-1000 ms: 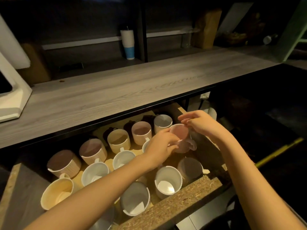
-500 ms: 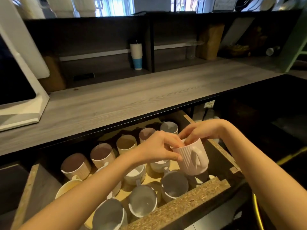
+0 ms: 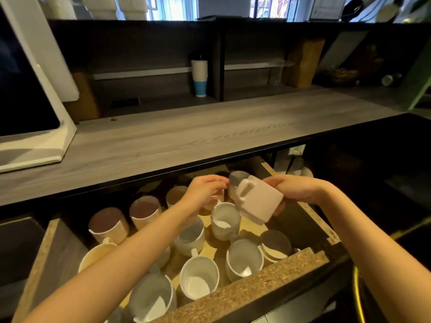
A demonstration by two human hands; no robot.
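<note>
A pale pink mug (image 3: 258, 201) is held tilted above the open drawer (image 3: 251, 297), its base turned toward me and its handle pointing up-left. My right hand (image 3: 293, 190) grips the mug's far side. Just left of the mug, my left hand (image 3: 205, 190) hovers over the drawer with its fingers curled; I cannot tell if it touches the mug. Several mugs (image 3: 198, 278) in white, cream and brown stand mouth-up inside the drawer.
A grey wooden counter (image 3: 186, 134) runs above the drawer. A white screen stand (image 3: 35, 136) sits on it at the left. A white and blue cup stack (image 3: 199, 78) stands in the shelf behind. Dark floor lies to the right.
The pink mug has risen out of the drawer and been tipped, its base now facing me. My left hand has slid off the mug's side toward its rim.
</note>
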